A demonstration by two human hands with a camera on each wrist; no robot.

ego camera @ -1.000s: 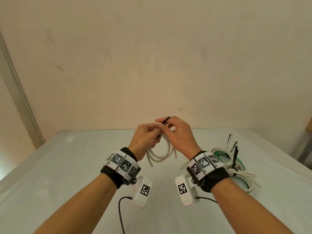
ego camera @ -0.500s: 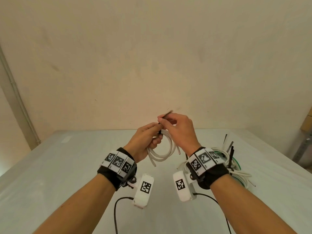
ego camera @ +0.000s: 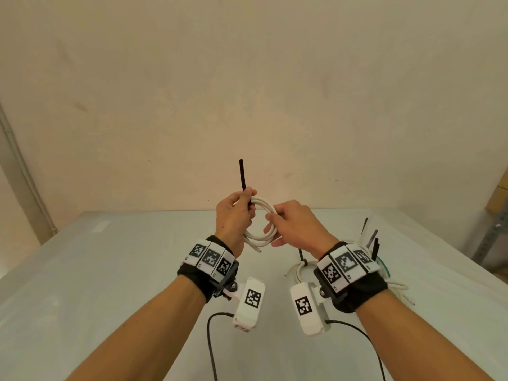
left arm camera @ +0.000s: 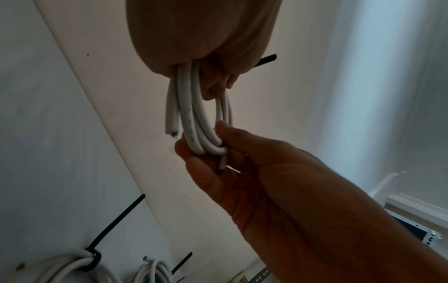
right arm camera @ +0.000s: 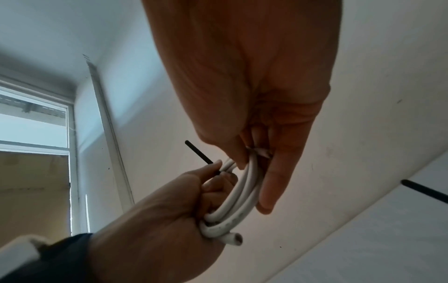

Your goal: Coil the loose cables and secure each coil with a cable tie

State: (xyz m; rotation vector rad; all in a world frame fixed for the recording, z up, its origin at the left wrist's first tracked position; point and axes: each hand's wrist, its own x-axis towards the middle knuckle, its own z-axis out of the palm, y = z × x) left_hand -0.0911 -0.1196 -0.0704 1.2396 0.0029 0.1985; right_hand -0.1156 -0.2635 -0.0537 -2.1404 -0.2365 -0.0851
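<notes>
The cable coil (ego camera: 261, 224) hangs above the table (ego camera: 115, 270), between the left hand (ego camera: 233, 215) on its left side and the right hand (ego camera: 295, 225) on its right; the cable tie (ego camera: 243, 177) stands up out of the left hand; tied coils (ego camera: 302, 268) lie on the table behind the right wrist.

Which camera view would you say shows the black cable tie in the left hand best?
The head view: the black cable tie stands upright above the left hand, beside the white coil. The right wrist view shows a shorter stretch; the left wrist view only a blurred tip.
</notes>
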